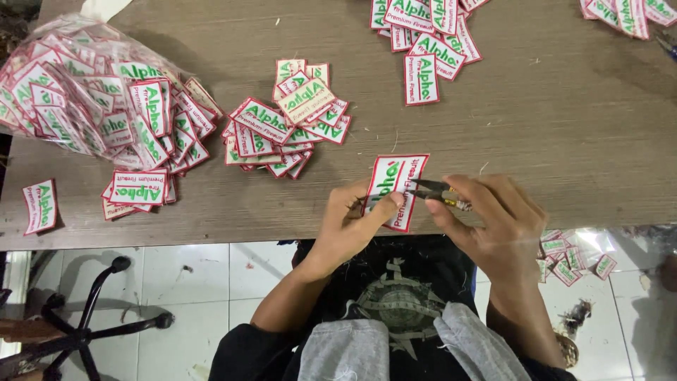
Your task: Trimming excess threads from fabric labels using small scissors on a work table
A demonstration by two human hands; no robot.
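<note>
Seen from above, a seated person in a dark shirt works at the near edge of a wooden table point(564, 127). The left hand point(349, 222) pinches a white embroidered patch point(392, 189) with a red border and green lettering between thumb and fingers, holding it just above the table edge. The right hand point(493, 219) grips small thread snips point(434, 192), fingers closed around them, their dark blades pointing at the patch's right edge. Farther on lies a loose heap of matching patches point(289, 120), with a few more point(137, 189) to the left. At the far left, a clear plastic bag point(77, 92) bulges with patches. Another pile point(427, 35) sits at the table's far edge.
</note>
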